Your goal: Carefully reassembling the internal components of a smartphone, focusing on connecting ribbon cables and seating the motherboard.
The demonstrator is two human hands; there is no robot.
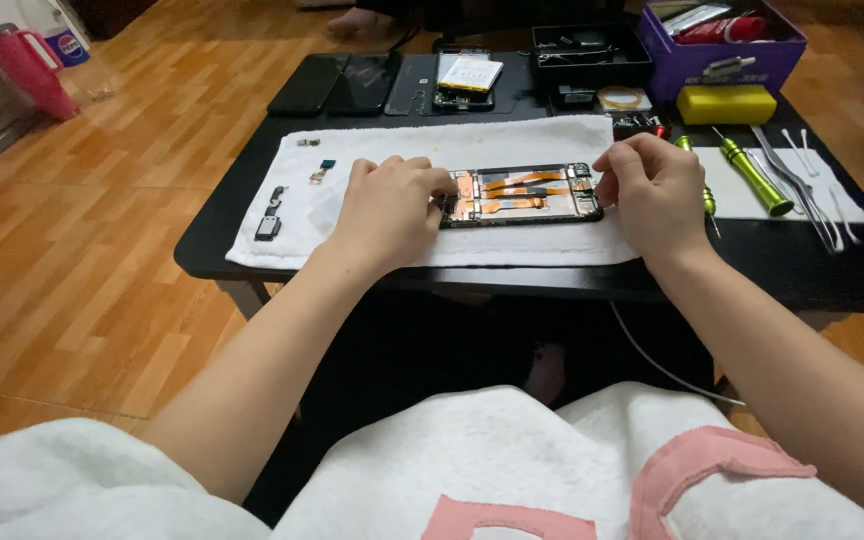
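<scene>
An opened phone frame with orange flex cables and exposed boards lies on a white towel on a low black table. My left hand rests on the towel with its fingertips curled onto the frame's left end. At the right end, my right hand pinches the frame's edge with bent fingers. Whether either hand also holds a small part is hidden by the fingers.
Small loose phone parts lie on the towel's left side. Dark phone panels and a battery lie behind. Green screwdrivers and tweezers rest on a white sheet at right, near a yellow block and purple box.
</scene>
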